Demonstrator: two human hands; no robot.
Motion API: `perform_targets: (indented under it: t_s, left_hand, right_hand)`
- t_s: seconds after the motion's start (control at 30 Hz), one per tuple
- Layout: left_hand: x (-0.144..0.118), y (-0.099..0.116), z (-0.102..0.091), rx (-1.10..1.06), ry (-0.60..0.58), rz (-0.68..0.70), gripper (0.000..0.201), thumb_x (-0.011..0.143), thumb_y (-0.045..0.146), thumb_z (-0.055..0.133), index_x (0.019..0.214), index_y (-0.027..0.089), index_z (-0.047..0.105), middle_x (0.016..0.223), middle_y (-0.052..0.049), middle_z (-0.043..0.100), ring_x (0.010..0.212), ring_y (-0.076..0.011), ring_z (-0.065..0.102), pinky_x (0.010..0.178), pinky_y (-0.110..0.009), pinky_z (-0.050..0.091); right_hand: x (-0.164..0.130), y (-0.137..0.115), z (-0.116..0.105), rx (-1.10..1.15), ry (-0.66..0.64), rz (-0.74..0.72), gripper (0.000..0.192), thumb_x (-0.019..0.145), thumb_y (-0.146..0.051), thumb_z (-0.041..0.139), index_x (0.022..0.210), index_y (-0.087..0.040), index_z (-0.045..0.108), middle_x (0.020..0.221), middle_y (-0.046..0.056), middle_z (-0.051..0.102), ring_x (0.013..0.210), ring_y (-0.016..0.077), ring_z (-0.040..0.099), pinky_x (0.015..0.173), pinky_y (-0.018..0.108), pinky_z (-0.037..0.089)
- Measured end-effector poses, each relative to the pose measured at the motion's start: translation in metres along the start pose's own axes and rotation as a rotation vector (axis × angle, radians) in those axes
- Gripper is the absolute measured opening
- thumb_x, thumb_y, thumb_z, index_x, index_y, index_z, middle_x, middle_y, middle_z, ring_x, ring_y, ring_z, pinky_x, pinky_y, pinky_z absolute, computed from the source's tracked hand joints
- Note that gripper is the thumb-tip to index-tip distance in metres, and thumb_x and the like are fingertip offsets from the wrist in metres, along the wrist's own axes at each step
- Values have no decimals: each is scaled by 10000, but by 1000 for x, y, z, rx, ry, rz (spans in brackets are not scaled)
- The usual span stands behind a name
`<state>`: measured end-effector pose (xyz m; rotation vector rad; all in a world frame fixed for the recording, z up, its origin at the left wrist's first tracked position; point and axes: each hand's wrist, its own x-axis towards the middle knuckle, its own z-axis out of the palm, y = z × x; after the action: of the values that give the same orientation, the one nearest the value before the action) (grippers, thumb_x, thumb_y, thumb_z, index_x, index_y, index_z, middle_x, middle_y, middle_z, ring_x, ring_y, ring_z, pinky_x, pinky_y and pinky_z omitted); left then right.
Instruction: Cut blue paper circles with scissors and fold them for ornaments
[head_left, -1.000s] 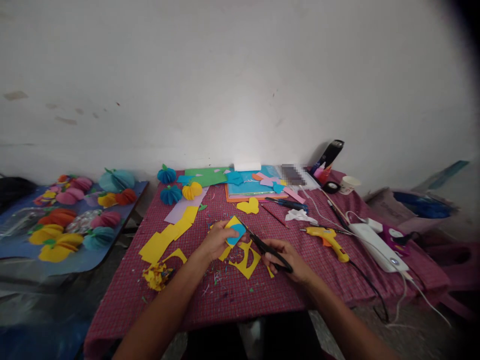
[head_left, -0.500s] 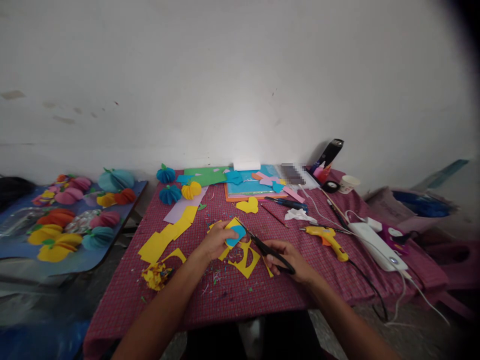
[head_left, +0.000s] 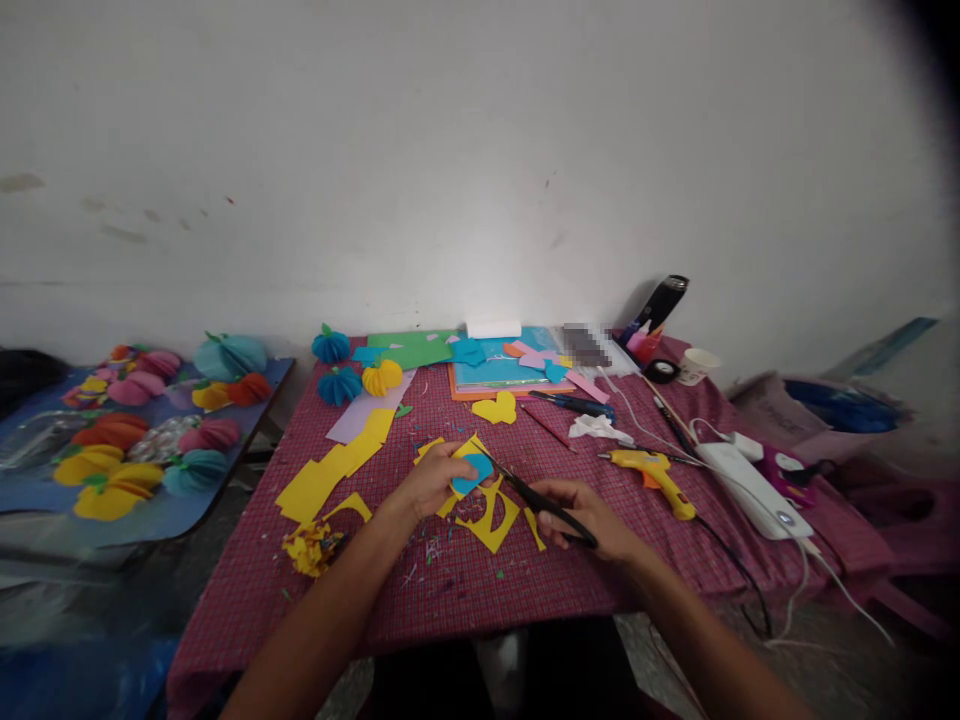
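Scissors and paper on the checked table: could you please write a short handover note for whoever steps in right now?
Left hand: grips a blue template on yellow paper.
Right hand: holds black scissors, blades at the paper's edge.
Done: yellow offcuts and a cut yellow heart lie on the table.
Left: this piece is not yet cut free.
Nearby: glue gun, to the right.

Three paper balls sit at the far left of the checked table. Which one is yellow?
The yellow paper ball is the rightmost of the three, beside the lilac sheet. The other two paper balls, to its left, are blue.
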<state>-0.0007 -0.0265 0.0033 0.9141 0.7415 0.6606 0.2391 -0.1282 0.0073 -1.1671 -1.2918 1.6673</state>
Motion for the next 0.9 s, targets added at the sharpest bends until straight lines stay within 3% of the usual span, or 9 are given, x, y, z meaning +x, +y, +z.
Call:
perform_targets:
  t_s: [0.53,0.9]
  left_hand:
    - [-1,0,0,57,1,-40,256,559,126,688,812,101,658,730,-94,701,626,-203,668,502,-253,492]
    - [-2,-1,1,86,-90,-58,236,564,145,684,792,88,673,680,-102,696,526,-158,616,479,-234,458]
  right_hand:
    - [-6,-7,-1,-79,-1,46,400,750,-440,742,1035,-166,683,655,-27,573,475,81,421,436,193,319]
    - [-9,3,-12,-83,-4,60,450,751,-422,759,1106,-161,667,733,-2,617,498,79,487,452,187,377]
